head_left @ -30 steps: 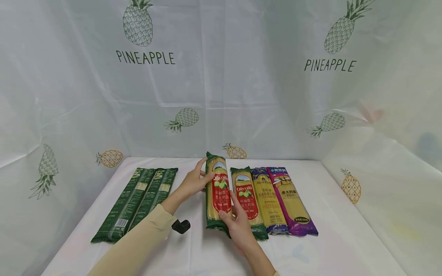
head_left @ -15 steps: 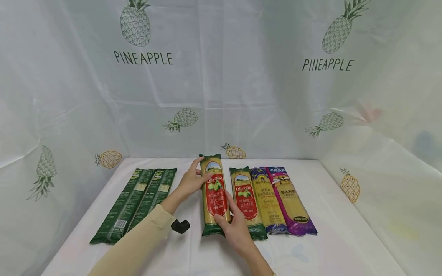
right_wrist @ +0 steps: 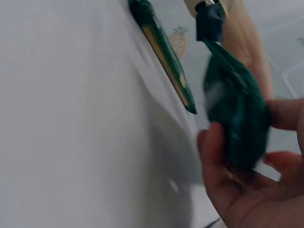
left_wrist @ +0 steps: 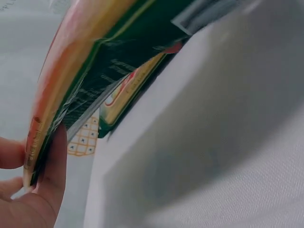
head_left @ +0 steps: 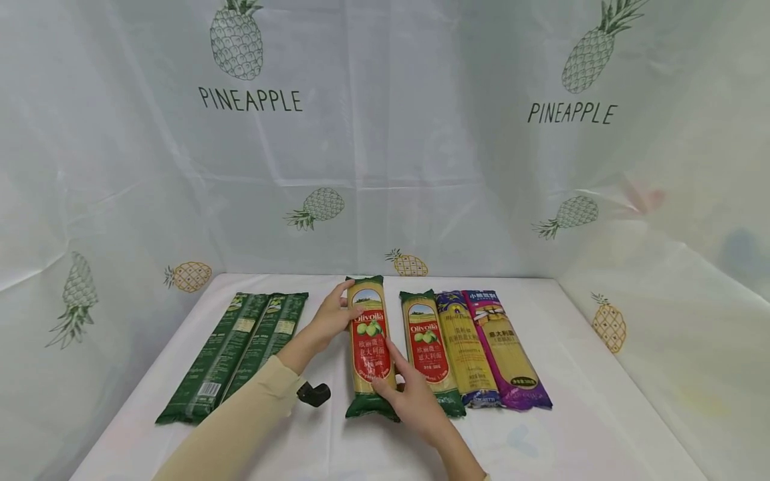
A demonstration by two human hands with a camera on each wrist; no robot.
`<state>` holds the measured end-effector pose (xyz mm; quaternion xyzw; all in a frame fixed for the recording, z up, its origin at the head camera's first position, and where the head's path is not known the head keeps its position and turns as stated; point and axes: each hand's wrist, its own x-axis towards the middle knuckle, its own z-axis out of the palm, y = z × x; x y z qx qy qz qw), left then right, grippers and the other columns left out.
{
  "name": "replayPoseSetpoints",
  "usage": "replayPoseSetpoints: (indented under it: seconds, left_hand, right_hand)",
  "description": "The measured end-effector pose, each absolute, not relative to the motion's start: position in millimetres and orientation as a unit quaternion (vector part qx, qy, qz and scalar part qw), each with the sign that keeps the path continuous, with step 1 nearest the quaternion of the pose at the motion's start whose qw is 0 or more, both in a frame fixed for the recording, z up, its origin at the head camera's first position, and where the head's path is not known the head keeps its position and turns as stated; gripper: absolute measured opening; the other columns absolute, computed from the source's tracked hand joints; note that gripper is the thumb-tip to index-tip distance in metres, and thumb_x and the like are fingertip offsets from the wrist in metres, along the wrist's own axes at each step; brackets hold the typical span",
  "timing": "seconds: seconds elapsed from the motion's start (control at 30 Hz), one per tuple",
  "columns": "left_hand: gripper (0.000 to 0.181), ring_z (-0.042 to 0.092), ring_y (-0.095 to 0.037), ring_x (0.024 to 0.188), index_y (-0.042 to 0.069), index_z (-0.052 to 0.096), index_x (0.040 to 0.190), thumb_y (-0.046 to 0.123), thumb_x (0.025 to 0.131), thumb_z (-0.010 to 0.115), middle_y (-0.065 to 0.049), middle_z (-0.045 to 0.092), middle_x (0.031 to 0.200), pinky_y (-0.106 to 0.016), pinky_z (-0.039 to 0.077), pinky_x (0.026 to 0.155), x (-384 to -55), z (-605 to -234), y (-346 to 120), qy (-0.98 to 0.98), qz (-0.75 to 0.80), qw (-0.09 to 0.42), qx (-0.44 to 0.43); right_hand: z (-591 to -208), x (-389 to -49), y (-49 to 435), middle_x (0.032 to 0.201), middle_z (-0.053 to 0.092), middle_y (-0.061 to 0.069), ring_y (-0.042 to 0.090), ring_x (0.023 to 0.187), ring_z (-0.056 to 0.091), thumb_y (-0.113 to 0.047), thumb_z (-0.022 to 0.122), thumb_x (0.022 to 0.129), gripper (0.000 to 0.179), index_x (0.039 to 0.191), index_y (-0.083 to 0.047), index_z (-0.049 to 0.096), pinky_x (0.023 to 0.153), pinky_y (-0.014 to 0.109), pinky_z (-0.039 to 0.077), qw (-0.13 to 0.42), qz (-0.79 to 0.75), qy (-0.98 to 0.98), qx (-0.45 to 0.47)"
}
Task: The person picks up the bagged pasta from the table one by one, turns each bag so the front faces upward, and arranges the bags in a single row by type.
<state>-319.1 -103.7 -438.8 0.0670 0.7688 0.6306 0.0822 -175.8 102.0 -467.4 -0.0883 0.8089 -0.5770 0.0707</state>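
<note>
Both hands hold a pack of spaghetti (head_left: 370,347) with a red Olivoila label and green ends, its printed front facing up. My left hand (head_left: 327,319) grips its upper left edge; in the left wrist view the thumb and fingers pinch the pack (left_wrist: 80,71). Near the lower end, my right hand (head_left: 415,399) grips the right edge, with fingers on both faces in the right wrist view (right_wrist: 256,185). The pack is raised off the white table, and a shadow lies below it. A matching spaghetti pack (head_left: 430,354) lies just to the right.
A yellow-and-blue spaghetti pack (head_left: 468,351) and a purple one (head_left: 511,354) lie side by side at right. Two green packs, face down, lie at left, one (head_left: 216,361) beside the other (head_left: 273,334). A pineapple-print curtain (head_left: 433,147) surrounds the white table (head_left: 589,414).
Both hands have carried the spaghetti pack to the left, away from its matching neighbour, then slightly down and toward the person. It has turned straighter. The other packs stay put.
</note>
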Motion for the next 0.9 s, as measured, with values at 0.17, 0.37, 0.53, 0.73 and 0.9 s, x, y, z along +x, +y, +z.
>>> replayPoseSetpoints:
  seconds: [0.17,0.37,0.53,0.73,0.9]
  left_hand:
    - [0.074,0.073,-0.028,0.101,0.019,0.025,0.171,0.011,0.107,0.063,-0.027,0.058,0.141,-0.041,0.061,0.085,-320.0,-440.7,-100.6,0.755,0.641,0.109,0.078]
    - [0.075,0.072,-0.026,0.102,0.016,0.022,0.171,0.012,0.108,0.063,-0.024,0.06,0.136,-0.041,0.061,0.085,-322.2,-445.7,-92.2,0.754,0.637,0.134,0.087]
    - [0.075,0.071,-0.025,0.1,0.016,0.023,0.171,0.011,0.107,0.063,-0.021,0.063,0.126,-0.04,0.06,0.084,-330.9,-455.4,-86.8,0.764,0.623,0.143,0.087]
    - [0.073,0.071,-0.029,0.104,0.013,0.024,0.17,0.011,0.108,0.062,-0.024,0.06,0.133,-0.041,0.06,0.085,-343.5,-463.8,-78.9,0.773,0.61,0.155,0.086]
    - [0.073,0.07,-0.029,0.104,0.01,0.025,0.169,0.009,0.107,0.062,-0.025,0.059,0.135,-0.038,0.06,0.082,-350.7,-468.4,-75.4,0.784,0.596,0.156,0.082]
  right_hand:
    - [-455.2,-173.0,117.5,0.14,0.06,0.014,0.032,0.116,0.061,-0.034,0.073,0.101,0.082,0.17,-0.035,0.028,0.092,0.056,0.057,0.119,-0.535,0.831,-0.095]
    - [-446.5,-174.2,125.1,0.115,0.064,0.01,0.023,0.087,0.059,-0.034,0.081,0.096,0.087,0.169,-0.029,0.033,0.07,0.039,0.05,0.12,-0.484,0.862,-0.087]
    - [-444.3,-177.5,123.8,0.112,0.069,0.008,0.021,0.09,0.059,-0.033,0.083,0.094,0.089,0.168,-0.019,0.035,0.073,0.038,0.051,0.097,-0.433,0.891,-0.09]
    - [-446.0,-184.9,121.5,0.123,0.073,0.017,0.022,0.097,0.065,-0.028,0.085,0.093,0.086,0.165,-0.009,0.041,0.088,0.051,0.058,0.057,-0.381,0.918,-0.091]
    - [-450.3,-189.0,119.2,0.125,0.073,0.019,0.021,0.095,0.064,-0.029,0.085,0.093,0.083,0.162,-0.006,0.045,0.088,0.051,0.058,0.048,-0.367,0.925,-0.087]
